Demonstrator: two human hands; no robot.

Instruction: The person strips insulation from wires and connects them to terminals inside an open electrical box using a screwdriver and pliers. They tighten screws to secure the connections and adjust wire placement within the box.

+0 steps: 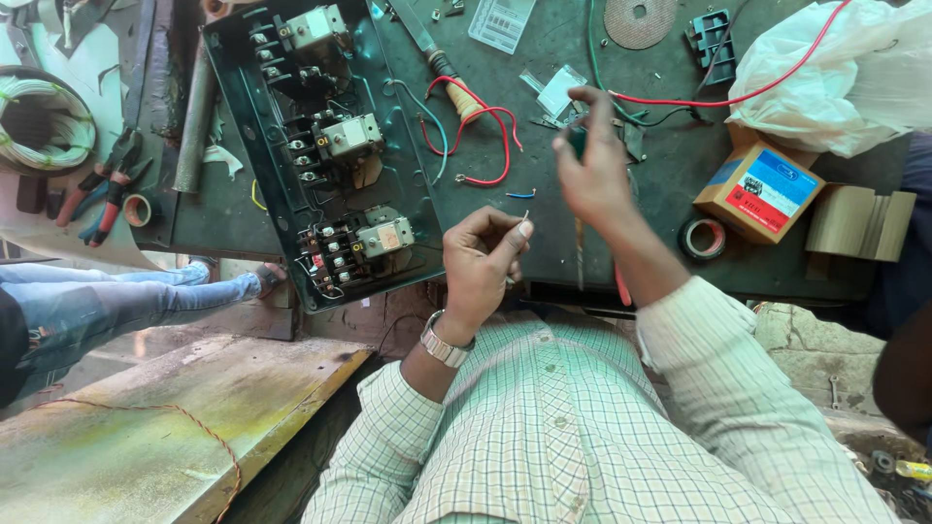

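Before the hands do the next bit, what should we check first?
1. Left hand pinches the small wire piece: ok.
2. Right hand grips the screwdriver, shaft pointing down: ok.
3. Open switch box lies flat on the bench: ok.
4. Loose red wire is apart from both hands: ok.
5. Box has no power: cannot tell.
6. Pliers lie far left, away from the hands: not ok if needed.
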